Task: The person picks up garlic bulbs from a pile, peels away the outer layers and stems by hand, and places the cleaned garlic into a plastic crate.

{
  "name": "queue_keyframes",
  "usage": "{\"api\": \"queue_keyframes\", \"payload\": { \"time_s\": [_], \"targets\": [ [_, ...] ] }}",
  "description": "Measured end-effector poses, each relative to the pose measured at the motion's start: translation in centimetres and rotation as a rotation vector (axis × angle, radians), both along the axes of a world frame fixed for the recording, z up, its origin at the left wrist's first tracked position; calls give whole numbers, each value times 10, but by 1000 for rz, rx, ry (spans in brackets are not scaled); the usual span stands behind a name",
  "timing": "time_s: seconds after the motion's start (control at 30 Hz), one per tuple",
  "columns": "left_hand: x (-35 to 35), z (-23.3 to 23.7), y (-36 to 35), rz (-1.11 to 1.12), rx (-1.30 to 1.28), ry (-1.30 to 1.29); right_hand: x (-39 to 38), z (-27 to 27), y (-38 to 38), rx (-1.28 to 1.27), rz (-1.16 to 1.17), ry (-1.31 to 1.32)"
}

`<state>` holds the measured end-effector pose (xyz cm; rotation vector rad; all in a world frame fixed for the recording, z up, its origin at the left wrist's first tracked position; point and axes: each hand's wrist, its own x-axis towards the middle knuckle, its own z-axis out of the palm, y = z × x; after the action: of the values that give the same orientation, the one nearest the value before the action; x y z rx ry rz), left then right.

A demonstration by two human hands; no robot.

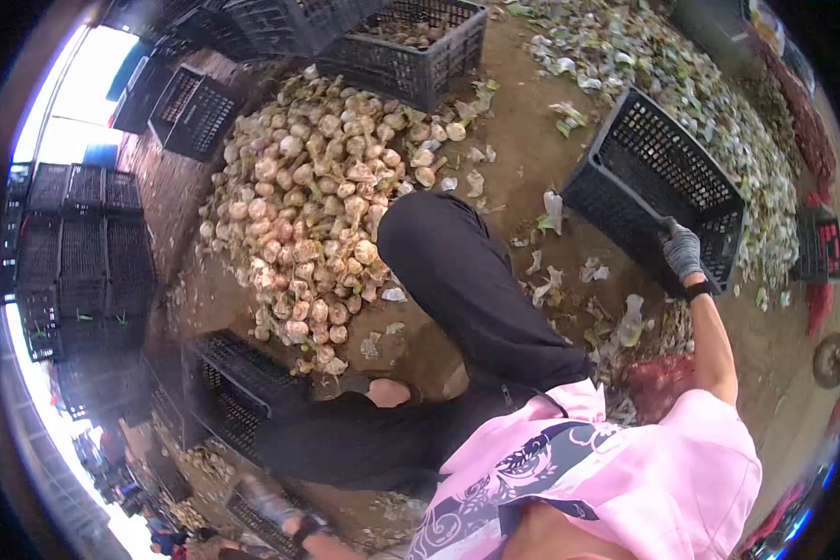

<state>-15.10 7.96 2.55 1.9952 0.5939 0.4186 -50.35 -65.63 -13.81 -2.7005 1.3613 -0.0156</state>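
My right hand (681,250), in a grey glove with a black wristband, is closed on the near rim of a black plastic crate (616,210) at the right. The crate is tilted and its inside looks bare. At the lower left, my left hand (273,504) is smeared by motion above another black crate (252,523); its fingers cannot be made out. A large heap of pale bulbs (317,187) lies on the ground beyond my bent knee.
Peelings and leaves (756,177) form a pile at the right. A crate holding bulbs (420,56) stands at the top. Stacked black crates (84,243) rise at the left. Another crate (229,392) lies by my lower leg. A red mesh bag (661,381) is near my right arm.
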Motion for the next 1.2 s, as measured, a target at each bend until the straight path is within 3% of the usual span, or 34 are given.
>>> {"api": "queue_keyframes", "payload": {
  "time_s": [0.03, 0.07, 0.1, 0.17, 0.2, 0.3, 0.37, 0.53, 0.63, 0.7, 0.8, 0.87, 0.9, 0.93, 0.97, 1.0, 1.07, 1.13, 1.17, 1.2],
  "targets": [
    [5, 25, -5, -40, 33, 58, 11, 14, -4, -52, -54, -50],
    [21, 22, 31, -122, -120, -28, 27, 27, -12, -32, -118, -37],
    [26, 52, 15, -133, 145, 45, 45, 38, -19, -76, -111, -75],
    [22, 102, -87, -18, 412, 20, 85, 59, -27, -120, -152, -102],
    [31, 99, -81, -17, 408, 23, 107, 64, -31, -102, -186, -102],
    [49, 93, -74, -328, 397, -260, 182, 63, -47, -20, -262, -81],
    [51, 105, -124, -439, 239, -190, 235, 48, -54, -44, -216, -39],
    [63, 102, -187, -636, 145, -239, 345, -1, -49, 90, -214, -139],
    [62, 105, -222, -716, 137, -275, 371, -27, -26, 251, -133, -105],
    [63, 104, -241, -741, 263, -344, 375, -45, -26, 343, -96, -137],
    [78, 94, -245, -780, 90, -262, 369, -20, -32, 362, -74, -162],
    [92, 81, -244, -730, -92, -252, 365, -18, -63, 153, 120, -349],
    [103, 74, -244, -702, -249, -223, 364, -11, -86, 234, 254, -508],
    [122, 52, -223, -667, -528, -155, 364, 37, -79, 612, 332, -608],
    [130, 38, -217, -677, -396, -158, 364, 94, -54, 444, 367, -592],
    [139, 27, -217, -611, -517, -118, 369, 128, -54, 499, 445, -669],
    [165, -22, -204, -497, -1037, -37, 371, 204, -11, 686, 583, -948],
    [185, -74, -207, -283, -1036, -4, 381, 271, 61, 811, 637, -988],
    [202, -124, -197, -245, -936, 9, 387, 275, 89, 823, 646, -987],
    [197, -149, -192, -286, -827, 80, 393, 278, 112, 995, 723, -960]
  ]
}}
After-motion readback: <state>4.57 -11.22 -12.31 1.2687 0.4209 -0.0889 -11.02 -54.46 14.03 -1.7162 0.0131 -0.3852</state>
